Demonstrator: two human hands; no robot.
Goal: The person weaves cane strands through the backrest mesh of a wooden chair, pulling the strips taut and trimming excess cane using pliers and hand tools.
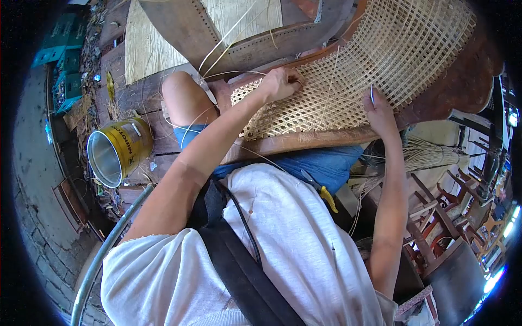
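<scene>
A wooden furniture frame (304,142) with a curved edge lies across my lap. Woven cane webbing (413,51) fills it, with a denser pattern at the left and an open square grid at the upper right. My left hand (280,85) rests over the webbing's left part, fingers curled closed; what they hold is hidden. A loose cane strand (234,74) runs up to that hand. My right hand (380,115) is at the webbing's near edge, closed around a thin shiny metal tool (372,95) whose tip points up. The tool's exact kind is unclear.
A yellow paint bucket (133,142) lies tipped at the left. Yellow-handled pliers (328,199) lie by my lap. A bundle of cane strands (435,155) and stacked wooden chair parts (435,223) are at the right. A wooden piece with drilled holes (261,51) lies beyond the frame.
</scene>
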